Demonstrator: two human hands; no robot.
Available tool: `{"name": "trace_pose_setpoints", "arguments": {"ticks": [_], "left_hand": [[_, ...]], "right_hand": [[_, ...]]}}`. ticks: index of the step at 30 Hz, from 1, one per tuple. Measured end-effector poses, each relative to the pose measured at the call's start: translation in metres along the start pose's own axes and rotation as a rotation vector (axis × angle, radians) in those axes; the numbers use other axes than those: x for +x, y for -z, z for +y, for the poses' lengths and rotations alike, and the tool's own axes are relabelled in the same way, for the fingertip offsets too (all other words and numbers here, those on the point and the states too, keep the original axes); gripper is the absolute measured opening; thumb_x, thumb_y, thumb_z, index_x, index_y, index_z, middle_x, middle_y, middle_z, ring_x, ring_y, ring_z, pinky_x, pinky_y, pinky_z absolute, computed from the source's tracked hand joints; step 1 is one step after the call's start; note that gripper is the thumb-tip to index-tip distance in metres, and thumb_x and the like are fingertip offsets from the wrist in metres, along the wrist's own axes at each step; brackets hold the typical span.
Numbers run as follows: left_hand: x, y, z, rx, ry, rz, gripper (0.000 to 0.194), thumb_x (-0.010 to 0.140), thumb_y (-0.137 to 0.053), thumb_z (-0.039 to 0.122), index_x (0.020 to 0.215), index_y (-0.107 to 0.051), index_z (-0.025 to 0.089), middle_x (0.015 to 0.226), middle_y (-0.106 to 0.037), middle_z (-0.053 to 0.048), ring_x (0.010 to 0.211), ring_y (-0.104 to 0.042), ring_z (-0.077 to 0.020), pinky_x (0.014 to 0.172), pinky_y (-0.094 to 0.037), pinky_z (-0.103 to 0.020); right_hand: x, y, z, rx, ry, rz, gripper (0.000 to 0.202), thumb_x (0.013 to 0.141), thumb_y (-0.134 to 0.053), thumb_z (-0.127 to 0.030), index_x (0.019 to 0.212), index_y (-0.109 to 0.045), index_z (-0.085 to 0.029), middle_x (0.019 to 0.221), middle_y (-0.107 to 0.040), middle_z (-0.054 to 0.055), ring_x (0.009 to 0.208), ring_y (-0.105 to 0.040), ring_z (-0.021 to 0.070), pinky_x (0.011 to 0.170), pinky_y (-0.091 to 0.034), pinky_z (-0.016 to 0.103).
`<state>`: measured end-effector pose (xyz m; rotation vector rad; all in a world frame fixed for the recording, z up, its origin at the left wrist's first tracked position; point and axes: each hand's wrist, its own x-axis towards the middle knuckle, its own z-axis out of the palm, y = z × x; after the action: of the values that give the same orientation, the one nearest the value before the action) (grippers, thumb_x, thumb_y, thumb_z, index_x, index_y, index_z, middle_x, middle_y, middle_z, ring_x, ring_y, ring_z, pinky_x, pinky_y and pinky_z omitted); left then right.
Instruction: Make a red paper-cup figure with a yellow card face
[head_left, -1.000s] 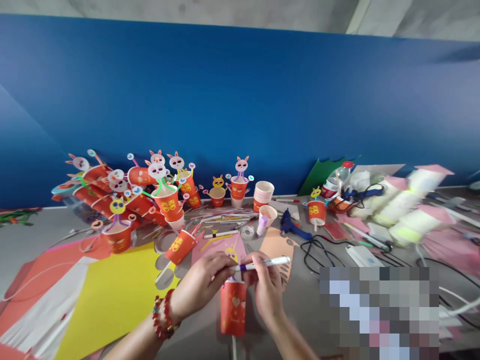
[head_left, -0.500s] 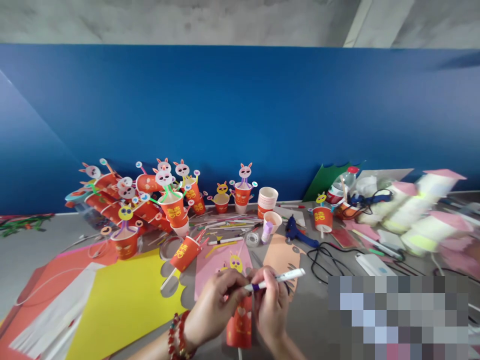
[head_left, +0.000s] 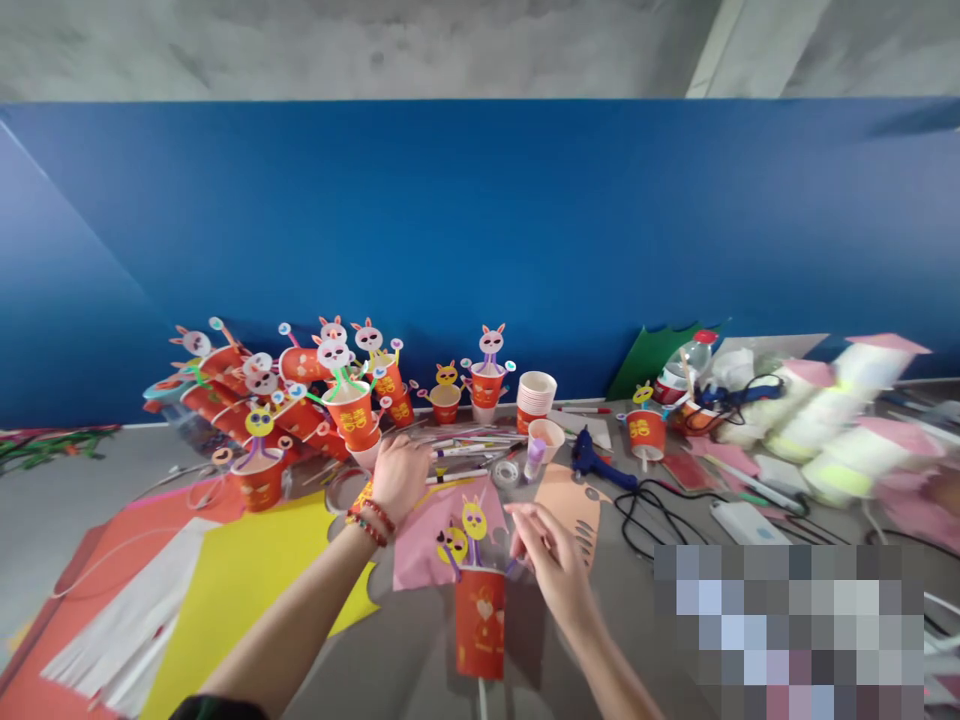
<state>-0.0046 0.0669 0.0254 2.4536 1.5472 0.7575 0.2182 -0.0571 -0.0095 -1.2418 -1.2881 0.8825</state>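
Note:
An orange-red paper cup with gold print is in front of me, a white stick at its near end. Two yellow paper rabbit faces on purple strips rise from its far end, and a small heart disc sits on its left strip. My right hand is beside the cup's right strip, its fingers loosely bent and apart; no pen shows in it. Stretched out at the back left, my left hand is over the edge of the scattered pens. Its fingertips are hidden, so I cannot tell whether it holds a marker.
Finished rabbit cups crowd the back left. Yellow card and a pink sheet lie on the table. A stack of cups, tape and a blue glue gun with its black cable stand further right, beside white paper towers.
My left hand has left the cup and reached forward to the pens. The white marker is gone from my right hand, which has shifted slightly. The rabbit faces and cup are now uncovered.

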Motion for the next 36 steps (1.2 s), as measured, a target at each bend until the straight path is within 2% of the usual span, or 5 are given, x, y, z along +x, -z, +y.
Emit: {"name": "trace_pose_setpoints", "arguments": {"ticks": [11, 18, 23, 31, 36], "left_hand": [[-0.049, 0.004, 0.014, -0.218, -0.157, 0.037, 0.029, 0.099, -0.041, 0.025, 0.116, -0.064, 0.022, 0.122, -0.068, -0.008, 0.119, -0.056, -0.0234, 0.105, -0.043, -0.039], [-0.116, -0.012, 0.022, -0.580, 0.134, -0.048, 0.032, 0.098, -0.046, 0.039, 0.124, -0.059, 0.024, 0.127, -0.063, -0.011, 0.113, -0.061, -0.0267, 0.095, -0.052, -0.042], [-0.144, -0.025, 0.016, -0.988, 0.307, 0.182, 0.052, 0.094, -0.053, 0.047, 0.141, -0.044, 0.027, 0.151, -0.042, -0.013, 0.134, -0.046, -0.0330, 0.105, -0.046, -0.046], [-0.150, -0.023, 0.058, -1.477, 0.283, -0.356, 0.054, 0.081, -0.075, 0.039, 0.130, -0.056, 0.024, 0.131, -0.063, -0.014, 0.118, -0.060, -0.0347, 0.097, -0.050, -0.046], [-0.141, -0.028, 0.068, -1.482, 0.487, 0.007, 0.051, 0.076, -0.078, 0.041, 0.120, -0.062, 0.020, 0.123, -0.069, -0.014, 0.115, -0.063, -0.0341, 0.094, -0.053, -0.041]], "right_hand": [[-0.061, 0.020, 0.024, -0.213, -0.022, -0.114, 0.033, 0.093, -0.057, -0.041, 0.119, -0.066, -0.022, 0.070, -0.068, 0.002, 0.061, -0.064, 0.0187, 0.058, -0.049, 0.024], [-0.045, -0.004, 0.016, -0.218, -0.047, -0.312, 0.025, 0.097, -0.051, -0.039, 0.090, -0.065, -0.020, 0.078, -0.069, 0.003, 0.072, -0.066, 0.0188, 0.064, -0.048, 0.023], [-0.039, 0.003, -0.012, -0.445, 0.124, -0.371, 0.021, 0.098, -0.050, -0.034, 0.089, -0.063, -0.020, 0.076, -0.067, 0.002, 0.070, -0.063, 0.0170, 0.063, -0.044, 0.023], [-0.041, 0.005, -0.030, -0.440, 0.376, -0.226, 0.014, 0.097, -0.051, -0.026, 0.107, -0.061, -0.023, 0.080, -0.067, 0.003, 0.072, -0.063, 0.0170, 0.069, -0.047, 0.025], [-0.057, 0.001, -0.010, -0.116, 0.179, -0.028, 0.020, 0.096, -0.054, -0.036, 0.109, -0.055, -0.020, 0.081, -0.063, 0.004, 0.070, -0.061, 0.0159, 0.066, -0.050, 0.023]]}}
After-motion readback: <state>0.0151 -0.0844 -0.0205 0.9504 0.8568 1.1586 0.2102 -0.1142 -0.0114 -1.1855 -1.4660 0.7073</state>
